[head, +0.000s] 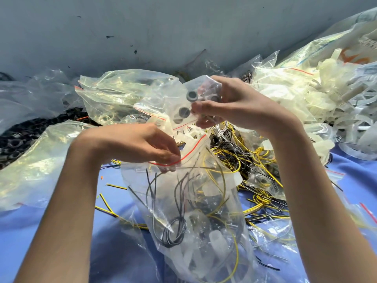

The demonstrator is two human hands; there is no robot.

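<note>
While the left hand (140, 144) pinches the big bag (193, 211) open and the right hand (234, 105) grips the ring packet (180, 111) just above its mouth, a sagging lip could drop the packet among loose wires (244, 154).
</note>
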